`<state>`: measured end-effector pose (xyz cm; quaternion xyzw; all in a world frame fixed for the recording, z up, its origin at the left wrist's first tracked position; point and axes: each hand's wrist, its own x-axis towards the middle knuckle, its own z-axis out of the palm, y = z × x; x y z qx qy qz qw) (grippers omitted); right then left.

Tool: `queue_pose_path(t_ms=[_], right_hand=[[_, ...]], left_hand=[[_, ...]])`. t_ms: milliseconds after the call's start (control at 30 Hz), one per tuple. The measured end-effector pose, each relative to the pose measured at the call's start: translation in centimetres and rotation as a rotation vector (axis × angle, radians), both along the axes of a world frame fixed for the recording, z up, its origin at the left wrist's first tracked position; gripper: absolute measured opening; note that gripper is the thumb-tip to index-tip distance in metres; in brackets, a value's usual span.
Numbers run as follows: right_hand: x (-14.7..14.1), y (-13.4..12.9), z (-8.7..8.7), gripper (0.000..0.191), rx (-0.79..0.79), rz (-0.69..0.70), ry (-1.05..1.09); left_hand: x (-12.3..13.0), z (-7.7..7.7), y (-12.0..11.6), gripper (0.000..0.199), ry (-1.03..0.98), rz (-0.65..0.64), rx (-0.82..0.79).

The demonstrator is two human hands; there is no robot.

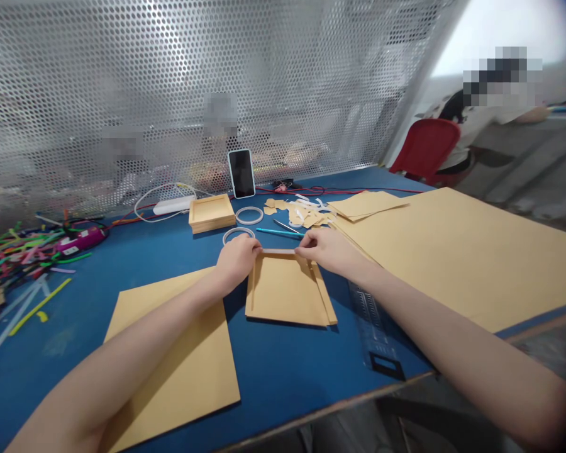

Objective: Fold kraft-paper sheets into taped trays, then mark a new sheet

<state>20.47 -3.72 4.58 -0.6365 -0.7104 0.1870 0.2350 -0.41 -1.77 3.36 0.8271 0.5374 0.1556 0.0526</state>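
Note:
A tan folded paper piece (285, 292) with raised side edges lies on the blue table. Along its far edge runs a narrow whitish strip (278, 251). My left hand (239, 257) pinches the strip's left end at the far left corner. At the far right corner, my right hand (323, 248) pinches the other end between thumb and finger. Just beyond the hands lie a blue pen (278, 233) and two rolls of tape, one (249, 216) behind the other (238, 234), which my left hand partly hides.
A stack of tan trays (212, 214), a phone (241, 173) and paper scraps (306, 214) stand or lie behind. Large tan sheets (471, 251) cover the right; another sheet (183, 358) is front left. A clear ruler (375, 327) lies beneath my right forearm. A person sits far right.

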Motion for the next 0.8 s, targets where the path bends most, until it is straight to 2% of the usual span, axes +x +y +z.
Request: queue_pose_path(t_ms=[300,433,500,633,800], right_hand=[[1.6,1.9,-1.6,0.013,0.112,-0.058,0.05],[1.5,1.8,-1.6,0.018,0.207,-0.016,0.154],[0.9,1.3,-1.3,0.021,0.198,0.038,0.174],[-0.6,0.7,-1.1,0.032,0.168,0.17,0.019],[-1.4,0.9,-1.7,0.032,0.21,0.275,-0.206]], left_hand=[[-1.3,-1.0,1.3,0.016,-0.021,0.0,0.043],[-1.7,-1.4,1.5,0.015,-0.066,-0.028,0.068],[-1.6,-1.6,1.4,0.012,-0.092,-0.03,0.086],[-1.0,-1.7,1.0,0.009,-0.129,-0.092,0.115],[-0.1,-1.6,0.4,0.009,-0.146,-0.201,0.089]])
